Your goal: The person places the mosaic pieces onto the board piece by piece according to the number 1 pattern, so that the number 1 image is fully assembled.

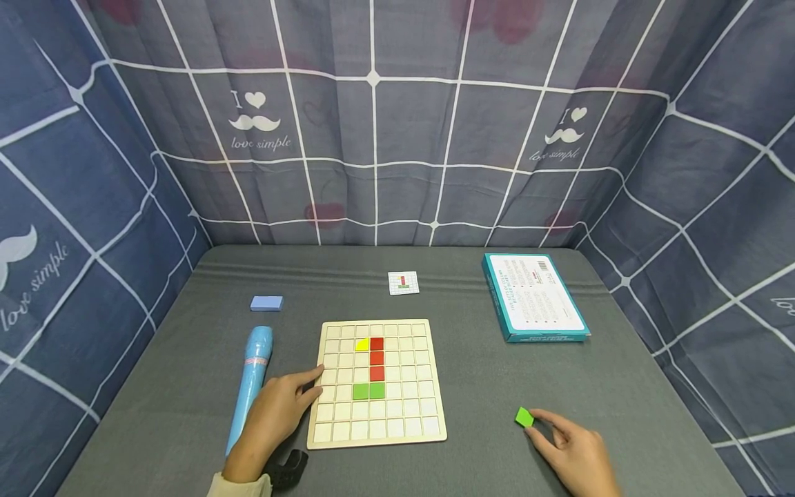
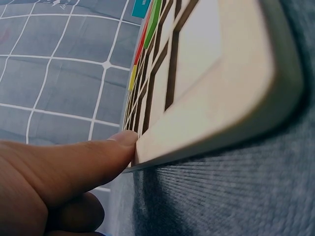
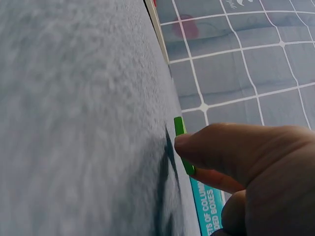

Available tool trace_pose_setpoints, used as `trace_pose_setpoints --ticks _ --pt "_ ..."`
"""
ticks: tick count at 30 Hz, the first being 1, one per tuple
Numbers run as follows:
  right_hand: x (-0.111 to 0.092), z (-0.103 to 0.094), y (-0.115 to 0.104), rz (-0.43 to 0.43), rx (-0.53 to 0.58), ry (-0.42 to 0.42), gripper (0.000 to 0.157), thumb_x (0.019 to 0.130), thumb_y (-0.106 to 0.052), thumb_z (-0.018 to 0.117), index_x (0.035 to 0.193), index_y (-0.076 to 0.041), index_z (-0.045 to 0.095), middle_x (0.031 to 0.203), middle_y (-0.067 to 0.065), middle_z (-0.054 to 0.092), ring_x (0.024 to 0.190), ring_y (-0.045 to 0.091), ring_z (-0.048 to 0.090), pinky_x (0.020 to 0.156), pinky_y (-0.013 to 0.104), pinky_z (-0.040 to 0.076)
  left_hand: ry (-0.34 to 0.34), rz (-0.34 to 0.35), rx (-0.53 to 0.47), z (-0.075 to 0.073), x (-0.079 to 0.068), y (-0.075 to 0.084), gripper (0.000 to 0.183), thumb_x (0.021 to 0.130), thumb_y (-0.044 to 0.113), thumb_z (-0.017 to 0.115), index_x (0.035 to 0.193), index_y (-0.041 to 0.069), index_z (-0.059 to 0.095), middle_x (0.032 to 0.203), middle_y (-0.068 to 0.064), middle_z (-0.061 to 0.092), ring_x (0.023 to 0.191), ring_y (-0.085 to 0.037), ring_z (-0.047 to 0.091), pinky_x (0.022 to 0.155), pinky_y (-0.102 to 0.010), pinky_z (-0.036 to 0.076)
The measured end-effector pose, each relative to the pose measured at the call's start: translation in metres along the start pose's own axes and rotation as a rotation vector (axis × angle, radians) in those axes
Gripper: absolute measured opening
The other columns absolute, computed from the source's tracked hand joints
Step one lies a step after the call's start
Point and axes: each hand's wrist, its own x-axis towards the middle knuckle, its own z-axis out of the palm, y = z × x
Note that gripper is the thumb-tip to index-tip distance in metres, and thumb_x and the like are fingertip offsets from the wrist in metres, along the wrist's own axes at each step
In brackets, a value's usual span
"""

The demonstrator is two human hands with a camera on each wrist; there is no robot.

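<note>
A pale wooden grid board [image 1: 410,414] lies flat on the grey cloth. On it sit a yellow tile [image 1: 362,344], a column of red tiles [image 1: 376,358] and two green tiles [image 1: 360,392] side by side. My left hand [image 1: 279,407] touches the board's left edge with index finger and thumb; up close in the left wrist view, the thumb [image 2: 88,160] rests against the board's side [image 2: 206,132]. Right of the board, my right hand [image 1: 574,449] pinches a loose green square tile [image 1: 524,417] between thumb and index finger, just above the cloth. That tile [image 3: 179,127] shows edge-on in the right wrist view.
A small printed pattern card [image 1: 404,283] lies behind the board. At the back right is a teal and white box [image 1: 534,297]. A light-blue tube [image 1: 250,386] lies beside my left forearm, with a blue block [image 1: 266,304] beyond it. Printed curtains [image 1: 404,124] enclose the table.
</note>
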Motion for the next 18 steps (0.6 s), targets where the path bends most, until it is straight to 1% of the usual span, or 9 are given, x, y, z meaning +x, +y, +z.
trace_pose_setpoints --ticks 6,11,15,18 --pt "0.002 0.005 -0.007 -0.046 0.076 -0.018 0.028 0.079 -0.014 0.089 0.102 -0.025 0.079 0.055 -0.018 0.023 0.050 -0.002 0.013 0.046 0.019 0.021 -0.011 -0.009 -0.007 0.000 0.000 0.001 0.043 0.092 0.019 0.078 0.134 0.016 0.070 0.052 0.006 0.041 0.049 -0.010 0.030 0.045 -0.028 0.029" --pt "0.005 0.008 -0.013 -0.068 0.098 -0.039 0.029 0.079 -0.014 0.089 0.102 -0.028 0.078 0.055 -0.019 0.024 0.050 -0.003 0.015 0.046 0.019 0.022 -0.010 -0.009 -0.003 0.000 0.000 0.001 0.043 0.092 0.019 0.078 0.134 0.017 0.070 0.053 0.006 0.042 0.049 -0.011 0.031 0.045 -0.028 0.029" --pt "0.009 0.009 -0.018 -0.060 0.106 -0.094 0.027 0.082 -0.017 0.087 0.104 -0.029 0.078 0.054 -0.019 0.025 0.049 -0.002 0.016 0.046 0.019 0.023 -0.013 -0.010 -0.005 -0.001 0.000 0.002 0.043 0.092 0.019 0.078 0.134 0.017 0.070 0.053 0.006 0.042 0.050 -0.011 0.031 0.046 -0.029 0.029" --pt "0.013 0.010 -0.021 -0.071 0.116 -0.145 0.025 0.085 -0.020 0.085 0.107 -0.029 0.077 0.053 -0.019 0.026 0.048 -0.002 0.017 0.046 0.019 0.024 -0.013 -0.012 -0.007 -0.001 -0.001 0.002 0.043 0.092 0.018 0.078 0.134 0.016 0.070 0.053 0.006 0.042 0.050 -0.011 0.031 0.046 -0.029 0.029"
